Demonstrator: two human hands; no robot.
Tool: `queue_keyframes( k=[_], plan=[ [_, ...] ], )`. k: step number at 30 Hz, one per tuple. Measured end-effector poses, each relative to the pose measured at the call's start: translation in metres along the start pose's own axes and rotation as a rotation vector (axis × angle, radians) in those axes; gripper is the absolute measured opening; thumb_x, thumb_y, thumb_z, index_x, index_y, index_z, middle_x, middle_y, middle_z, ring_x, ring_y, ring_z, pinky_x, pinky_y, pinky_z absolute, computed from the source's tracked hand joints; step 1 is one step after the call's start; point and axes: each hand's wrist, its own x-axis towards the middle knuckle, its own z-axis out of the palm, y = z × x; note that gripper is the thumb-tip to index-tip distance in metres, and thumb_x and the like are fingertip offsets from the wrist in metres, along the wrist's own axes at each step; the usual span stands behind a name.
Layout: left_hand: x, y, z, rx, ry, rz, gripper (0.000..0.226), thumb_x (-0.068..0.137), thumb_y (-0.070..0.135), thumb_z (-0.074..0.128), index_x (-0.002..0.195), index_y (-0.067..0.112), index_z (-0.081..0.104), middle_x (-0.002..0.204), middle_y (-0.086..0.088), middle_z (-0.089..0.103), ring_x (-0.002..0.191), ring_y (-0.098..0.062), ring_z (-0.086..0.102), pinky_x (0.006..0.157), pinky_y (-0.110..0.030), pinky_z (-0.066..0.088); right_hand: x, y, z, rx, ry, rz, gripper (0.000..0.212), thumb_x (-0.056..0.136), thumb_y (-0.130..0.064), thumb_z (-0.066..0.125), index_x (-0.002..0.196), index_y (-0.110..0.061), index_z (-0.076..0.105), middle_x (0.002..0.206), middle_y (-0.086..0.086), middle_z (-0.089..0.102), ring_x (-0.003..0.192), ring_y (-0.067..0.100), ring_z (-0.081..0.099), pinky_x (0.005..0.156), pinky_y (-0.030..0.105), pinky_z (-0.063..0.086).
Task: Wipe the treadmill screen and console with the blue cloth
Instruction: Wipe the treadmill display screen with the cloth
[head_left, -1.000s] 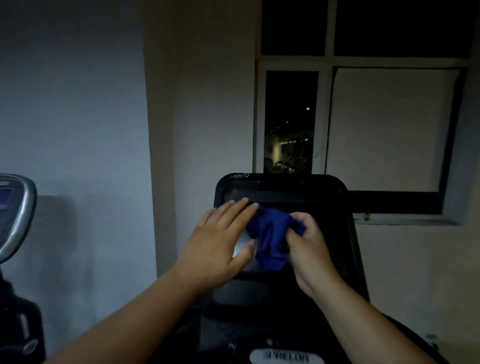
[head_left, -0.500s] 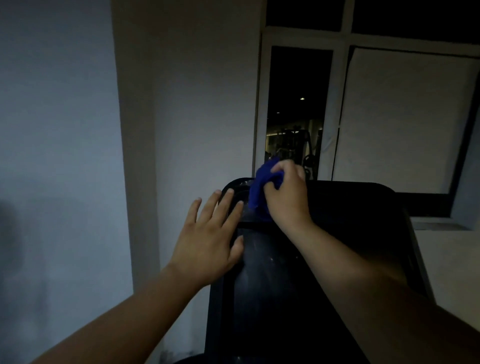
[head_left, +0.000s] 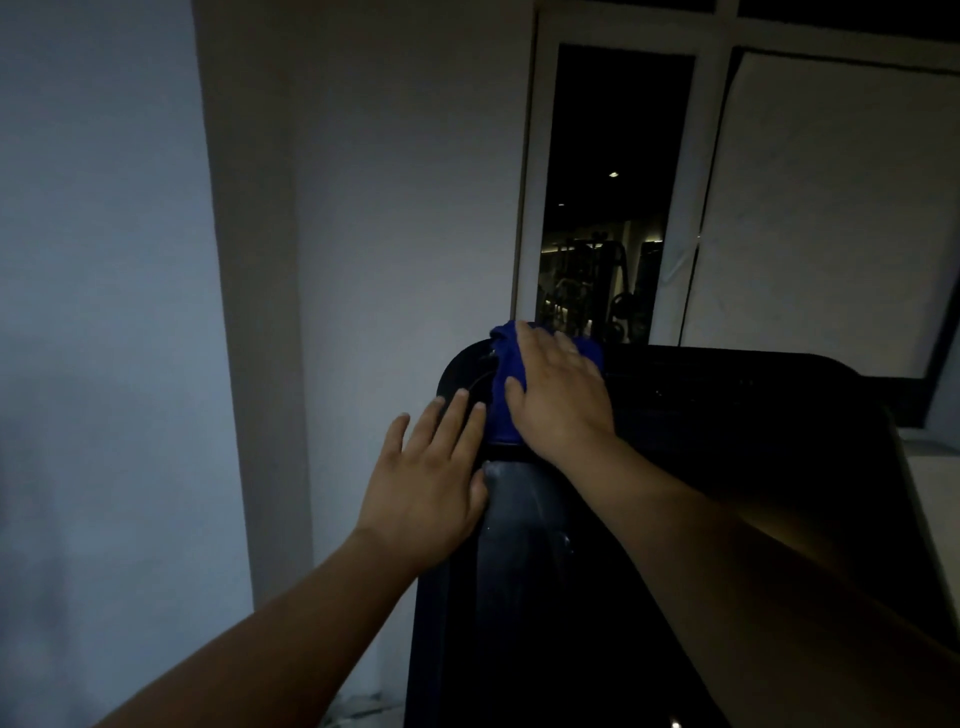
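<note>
The black treadmill console fills the lower right, its dark screen facing me. The blue cloth lies over the console's top left corner. My right hand presses flat on the cloth with straight fingers, covering most of it. My left hand rests flat with spread fingers on the console's left edge, just below and left of the cloth.
A pale wall and a pillar stand to the left. Behind the console is a white-framed window with a dark pane and a covered panel. The room is dim.
My right hand went from gripping the bunched cloth to pressing it flat on the console's top corner. The view moved closer. My left hand stayed at the left edge.
</note>
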Motion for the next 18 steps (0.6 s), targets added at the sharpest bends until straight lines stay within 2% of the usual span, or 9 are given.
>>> queue_keyframes(
  k=[2, 6, 9, 13, 14, 17, 18],
  plan=[
    [0.000, -0.001, 0.008, -0.047, 0.030, 0.029, 0.065, 0.098, 0.044, 0.034, 0.153, 0.009, 0.033, 0.161, -0.014, 0.028, 0.142, -0.029, 0.039, 0.112, -0.046, 0.036, 0.008, -0.002, 0.001, -0.020, -0.046, -0.046, 0.059, 0.099, -0.035, 0.035, 0.153, -0.028, 0.015, 0.161, 0.003, 0.018, 0.147, 0.024, 0.014, 0.119, 0.042, 0.014],
    [-0.006, -0.008, 0.024, -0.225, 0.107, 0.045, 0.062, 0.101, 0.036, 0.035, 0.152, 0.002, 0.031, 0.161, -0.019, 0.026, 0.145, -0.027, 0.034, 0.116, -0.031, 0.027, 0.000, 0.004, 0.000, -0.003, -0.039, -0.202, 0.054, 0.099, -0.028, 0.037, 0.151, -0.030, 0.026, 0.161, -0.001, 0.019, 0.147, 0.021, 0.014, 0.119, 0.041, 0.012],
    [-0.013, -0.005, 0.035, -0.276, 0.129, 0.036, 0.064, 0.100, 0.034, 0.036, 0.154, 0.000, 0.026, 0.162, -0.021, 0.021, 0.148, -0.029, 0.028, 0.117, -0.032, 0.026, -0.007, 0.013, 0.001, 0.004, -0.034, -0.276, 0.050, 0.101, -0.033, 0.035, 0.151, -0.030, 0.027, 0.160, -0.003, 0.021, 0.147, 0.018, 0.016, 0.118, 0.038, 0.011],
    [-0.015, -0.005, 0.040, -0.264, 0.143, 0.030, 0.064, 0.101, 0.034, 0.035, 0.155, 0.001, 0.021, 0.162, -0.020, 0.019, 0.150, -0.027, 0.021, 0.120, -0.035, 0.017, 0.018, -0.002, 0.003, -0.023, 0.001, -0.045, 0.050, 0.102, -0.044, 0.026, 0.149, -0.030, 0.029, 0.158, 0.001, 0.026, 0.146, 0.023, 0.020, 0.116, 0.043, 0.016],
    [-0.014, -0.005, 0.040, -0.265, 0.147, 0.035, 0.064, 0.101, 0.032, 0.035, 0.155, 0.001, 0.021, 0.162, -0.020, 0.019, 0.150, -0.027, 0.020, 0.121, -0.036, 0.018, 0.016, -0.015, 0.006, -0.039, 0.010, -0.068, 0.048, 0.101, -0.043, 0.027, 0.147, -0.030, 0.032, 0.158, 0.001, 0.027, 0.145, 0.024, 0.020, 0.115, 0.045, 0.016],
    [-0.013, -0.003, 0.043, -0.300, 0.173, 0.092, 0.061, 0.100, 0.022, 0.041, 0.153, -0.003, 0.025, 0.159, -0.024, 0.026, 0.150, -0.031, 0.025, 0.120, -0.044, 0.030, -0.006, -0.040, 0.021, -0.062, -0.039, -0.361, 0.042, 0.101, -0.035, 0.032, 0.141, -0.030, 0.044, 0.157, -0.001, 0.030, 0.145, 0.024, 0.020, 0.115, 0.044, 0.012],
    [-0.014, -0.003, 0.044, -0.299, 0.178, 0.090, 0.060, 0.100, 0.021, 0.041, 0.152, -0.004, 0.026, 0.159, -0.024, 0.027, 0.149, -0.032, 0.026, 0.120, -0.044, 0.030, -0.006, -0.038, 0.022, -0.065, -0.039, -0.374, 0.042, 0.102, -0.034, 0.031, 0.141, -0.029, 0.045, 0.156, -0.001, 0.032, 0.145, 0.023, 0.022, 0.115, 0.043, 0.013]
  ],
)
